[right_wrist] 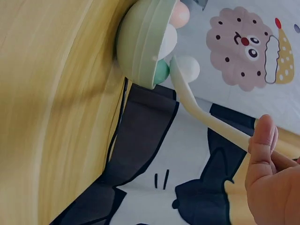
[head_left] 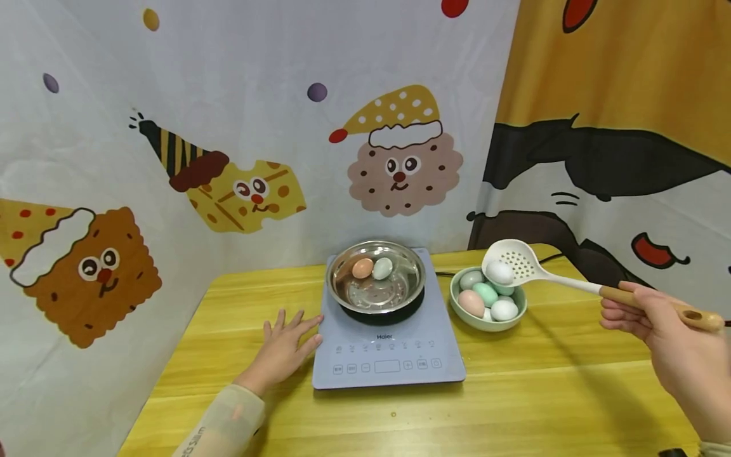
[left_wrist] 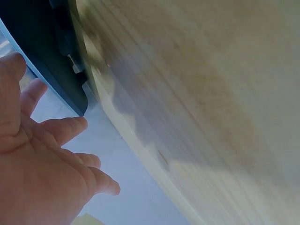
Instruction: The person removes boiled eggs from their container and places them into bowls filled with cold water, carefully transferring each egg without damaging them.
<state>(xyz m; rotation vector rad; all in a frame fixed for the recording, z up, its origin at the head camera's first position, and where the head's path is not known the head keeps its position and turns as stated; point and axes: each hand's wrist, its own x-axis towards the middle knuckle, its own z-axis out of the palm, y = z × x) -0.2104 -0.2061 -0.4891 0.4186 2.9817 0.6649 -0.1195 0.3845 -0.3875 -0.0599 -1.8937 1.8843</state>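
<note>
My right hand (head_left: 665,327) grips the wooden handle of a white slotted spoon (head_left: 516,257). A white egg (head_left: 499,273) lies in the spoon's head, just over a pale green bowl (head_left: 485,324). That bowl holds several eggs in pink, green, grey and white; the right wrist view shows the egg (right_wrist: 189,69) resting on the spoon above its rim. My left hand (head_left: 288,349) has its fingers spread, fingertips at the left edge of an induction cooker (head_left: 388,371). On the cooker sits a steel pan (head_left: 377,304) with a brown egg (head_left: 362,268) and a pale egg (head_left: 382,269) inside.
All this stands on a yellow wood-grain table (head_left: 228,311). A cartoon-printed curtain (head_left: 257,95) hangs right behind the table and along its left side. A black cable (head_left: 444,274) runs from the cooker behind the bowl.
</note>
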